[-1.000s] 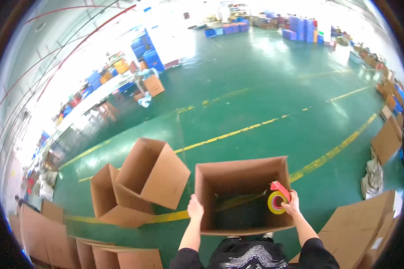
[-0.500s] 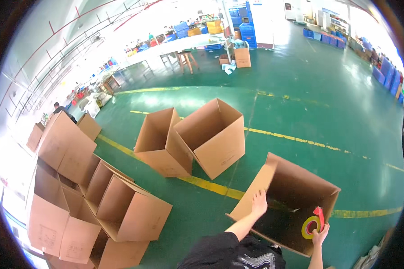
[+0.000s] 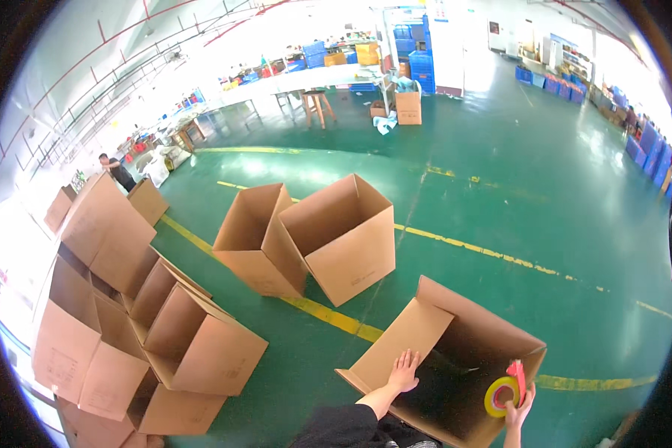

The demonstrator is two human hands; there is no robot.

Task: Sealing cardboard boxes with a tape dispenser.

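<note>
An open brown cardboard box (image 3: pixel 493 328) stands right in front of me, its dark inside facing up. My left hand (image 3: pixel 405 372) lies with fingers spread on a flap (image 3: pixel 396 340) along the box's left side, which slants inward over part of the opening. At the box's near right side, my right hand (image 3: pixel 521 411) is closed on a tape dispenser (image 3: pixel 502 396) with a red top and a yellow roll of tape. Part of that grip is hidden behind the roll.
Two open cardboard boxes (image 3: pixel 351 254) stand together ahead on the green floor (image 3: pixel 493 216). Several more open boxes (image 3: pixel 209 343) are packed together at my left. Far off are a long worktable (image 3: pixel 291 78), a wooden stool (image 3: pixel 319 108), blue crates (image 3: pixel 422 71) and a person (image 3: pixel 117 172).
The flap under my left hand has tipped inward over the opening. That hand has gone from its edge to lying flat on it. My right hand keeps the tape dispenser.
</note>
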